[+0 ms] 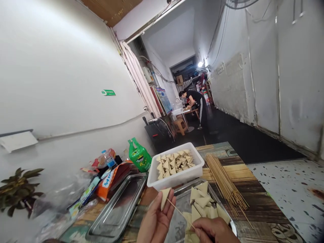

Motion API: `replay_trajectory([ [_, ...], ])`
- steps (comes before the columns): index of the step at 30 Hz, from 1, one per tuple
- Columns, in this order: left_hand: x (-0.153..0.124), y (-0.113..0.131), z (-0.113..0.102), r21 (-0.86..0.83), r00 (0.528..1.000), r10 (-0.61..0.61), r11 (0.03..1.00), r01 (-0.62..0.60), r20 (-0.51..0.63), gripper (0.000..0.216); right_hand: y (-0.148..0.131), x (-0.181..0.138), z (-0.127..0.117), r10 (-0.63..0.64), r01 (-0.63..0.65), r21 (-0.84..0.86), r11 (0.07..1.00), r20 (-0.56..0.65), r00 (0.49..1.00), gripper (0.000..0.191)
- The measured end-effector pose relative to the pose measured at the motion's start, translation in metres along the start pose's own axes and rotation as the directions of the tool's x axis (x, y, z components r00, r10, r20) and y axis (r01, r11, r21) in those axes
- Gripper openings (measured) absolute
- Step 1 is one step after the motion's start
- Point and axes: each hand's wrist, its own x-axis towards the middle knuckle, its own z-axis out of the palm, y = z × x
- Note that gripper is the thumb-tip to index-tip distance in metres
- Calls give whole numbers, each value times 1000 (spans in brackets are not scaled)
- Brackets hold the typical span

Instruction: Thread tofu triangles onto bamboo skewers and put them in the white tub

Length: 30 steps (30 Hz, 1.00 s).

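My left hand (157, 217) holds a folded beige triangle (165, 197), like a thin dough or tofu sheet, between thumb and fingers. In my right hand (216, 230) is a thin bamboo skewer (180, 212), slanting up to the left, its far end at the triangle's lower edge. Whether the point has gone in I cannot tell. Beneath my hands lies a metal tray (177, 223) with a pile of similar triangles (201, 201) on its right side. Just beyond, a white plastic tub (174, 177) holds many more small triangles (174, 163).
A bundle of bamboo skewers (224, 180) lies on the wooden table (240, 172) at right. Leftward are a second metal tray (118, 209), an orange package (107, 185), a green bag (140, 158) and a plant (20, 190). Farther back, a person (194, 99) bends over another table.
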Motion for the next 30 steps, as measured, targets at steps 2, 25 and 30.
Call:
replay_trajectory([
  [2, -1, 0, -1, -18, 1000, -5, 1000, 5, 14, 18, -1, -2, -1, -16, 15, -16, 1000, -18, 1000, 31],
  [25, 1, -15, -20, -135, 973, -32, 989, 64, 228, 19, -12, -17, -23, -172, 156, -174, 972, -78, 982, 19],
  [30, 0, -14, -19, -144, 973, -54, 986, 88, 223, 14, -11, -18, -21, -167, 151, -189, 970, -70, 983, 19],
])
